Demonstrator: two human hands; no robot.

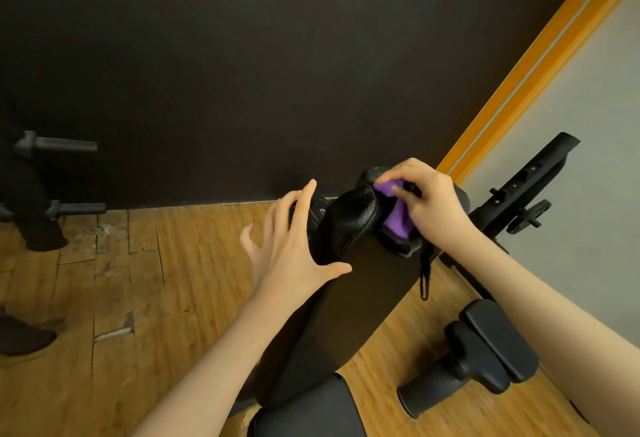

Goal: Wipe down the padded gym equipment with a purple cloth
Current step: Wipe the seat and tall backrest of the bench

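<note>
Purple cloth (398, 218) bunched in right hand (427, 204) at black pad (349, 222) top; left hand (294, 246) flat, fingers spread, on pad side.

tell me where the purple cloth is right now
In the head view, the cloth is right of centre, bunched in the right hand at the far end of the pad, near the wall.
</note>
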